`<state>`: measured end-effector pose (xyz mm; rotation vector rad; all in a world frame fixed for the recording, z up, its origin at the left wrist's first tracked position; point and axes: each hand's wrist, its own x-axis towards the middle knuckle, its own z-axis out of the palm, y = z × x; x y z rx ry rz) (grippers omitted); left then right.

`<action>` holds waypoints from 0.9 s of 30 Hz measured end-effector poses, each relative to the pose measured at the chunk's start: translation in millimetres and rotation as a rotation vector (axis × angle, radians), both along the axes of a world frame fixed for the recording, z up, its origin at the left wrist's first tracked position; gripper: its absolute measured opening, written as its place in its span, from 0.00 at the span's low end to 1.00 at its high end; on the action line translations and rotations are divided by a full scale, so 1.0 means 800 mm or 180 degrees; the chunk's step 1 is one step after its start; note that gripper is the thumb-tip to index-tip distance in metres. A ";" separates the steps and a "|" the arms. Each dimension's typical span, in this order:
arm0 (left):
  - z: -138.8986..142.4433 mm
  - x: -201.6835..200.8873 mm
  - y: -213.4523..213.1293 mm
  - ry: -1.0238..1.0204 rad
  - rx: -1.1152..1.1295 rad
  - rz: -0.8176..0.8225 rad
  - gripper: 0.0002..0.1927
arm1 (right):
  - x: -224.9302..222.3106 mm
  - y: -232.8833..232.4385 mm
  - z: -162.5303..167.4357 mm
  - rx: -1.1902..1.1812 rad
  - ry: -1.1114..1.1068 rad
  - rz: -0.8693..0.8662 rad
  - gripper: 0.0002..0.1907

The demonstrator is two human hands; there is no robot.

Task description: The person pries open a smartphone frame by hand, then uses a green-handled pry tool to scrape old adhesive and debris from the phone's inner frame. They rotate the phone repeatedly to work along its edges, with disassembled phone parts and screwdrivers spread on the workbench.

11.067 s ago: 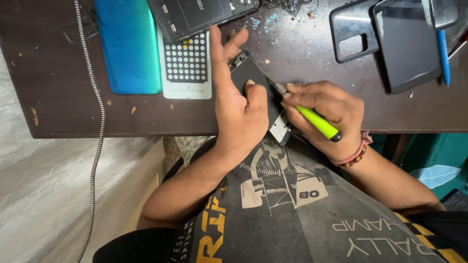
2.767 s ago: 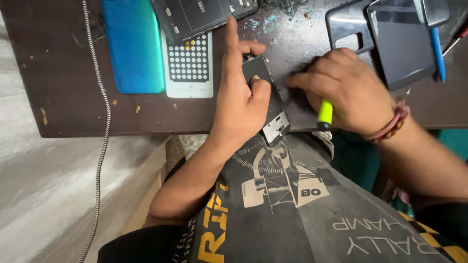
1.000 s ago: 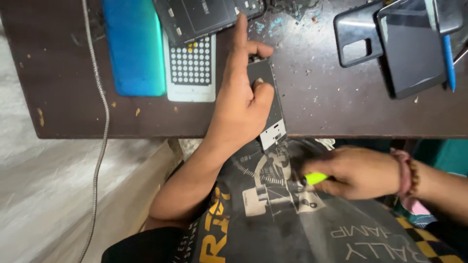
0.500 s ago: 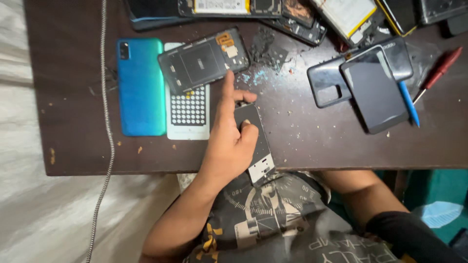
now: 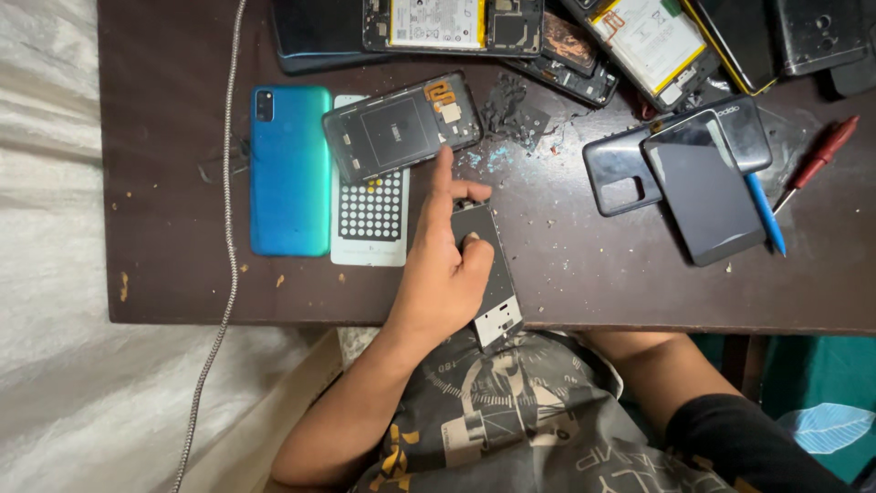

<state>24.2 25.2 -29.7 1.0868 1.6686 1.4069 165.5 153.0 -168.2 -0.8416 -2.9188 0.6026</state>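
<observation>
The left hand (image 5: 447,274) pinned a dark phone screen panel (image 5: 493,274) flat at the near edge of the bench (image 5: 164,274), thumb on it, one corner overhanging. The right hand was hidden below. The panel looked thin, stiff and brittle, best gripped along its long edges.

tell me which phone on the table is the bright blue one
The blue phone lying back up at the left, beside the white dotted card. The other phones and back covers are black or dark grey.
</observation>
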 end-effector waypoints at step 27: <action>-0.014 0.033 -0.032 0.0878 0.1611 0.1291 0.36 | 0.155 -0.082 0.183 -0.1851 0.0049 0.0186 0.13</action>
